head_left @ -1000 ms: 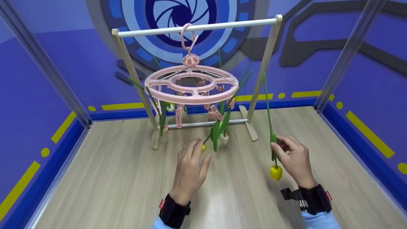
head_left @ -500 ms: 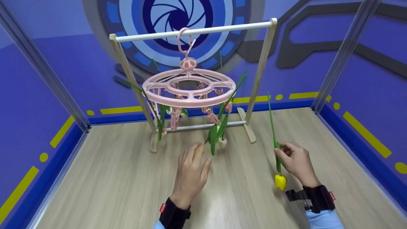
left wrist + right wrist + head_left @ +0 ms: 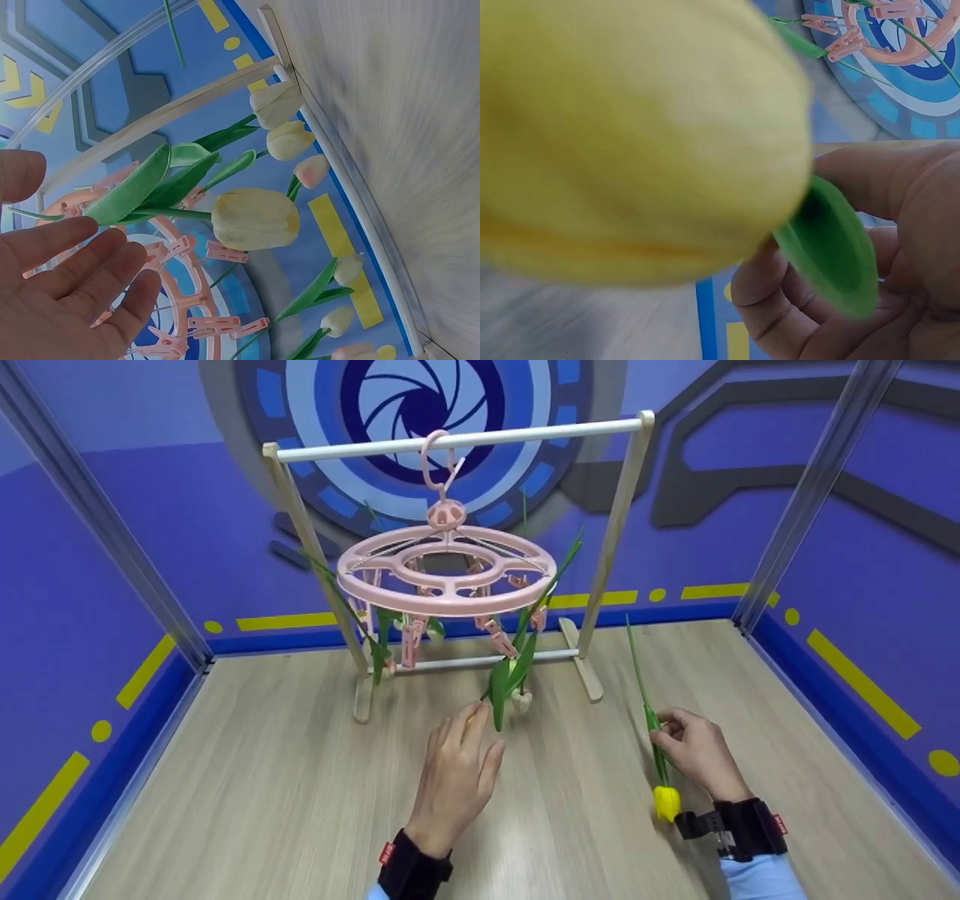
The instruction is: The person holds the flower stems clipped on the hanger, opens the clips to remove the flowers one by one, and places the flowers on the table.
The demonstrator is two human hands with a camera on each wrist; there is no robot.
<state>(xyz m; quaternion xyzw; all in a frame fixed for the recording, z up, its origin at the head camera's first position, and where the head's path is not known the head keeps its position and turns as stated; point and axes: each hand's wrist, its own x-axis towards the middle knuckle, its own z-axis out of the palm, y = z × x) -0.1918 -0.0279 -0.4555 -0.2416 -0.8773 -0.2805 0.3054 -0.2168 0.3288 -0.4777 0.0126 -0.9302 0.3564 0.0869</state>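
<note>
My right hand (image 3: 701,754) pinches a yellow artificial tulip (image 3: 667,804) by its green stem and leaves. The bloom points down towards me and the stem slants up and away. In the right wrist view the yellow bloom (image 3: 630,142) fills much of the picture, beside a green leaf (image 3: 832,251). My left hand (image 3: 454,776) has its fingers extended and holds nothing. Its fingertips are right at a hanging tulip, whose pale yellow bloom (image 3: 255,219) shows in the left wrist view. From the head, those fingers mostly hide that bloom.
A pink clip hanger (image 3: 446,604) hangs from the white top bar (image 3: 525,433) of a wooden rack. Several tulips hang upside down from it, among them a white bloom (image 3: 521,702). Some pink clothespins (image 3: 411,641) hold nothing. Blue-purple panels (image 3: 750,547) enclose the wooden tabletop (image 3: 247,780).
My right hand has moved down with the yellow tulip, its bloom swinging closer to me and its stem tip dropping away from the rack post. The left hand has barely shifted.
</note>
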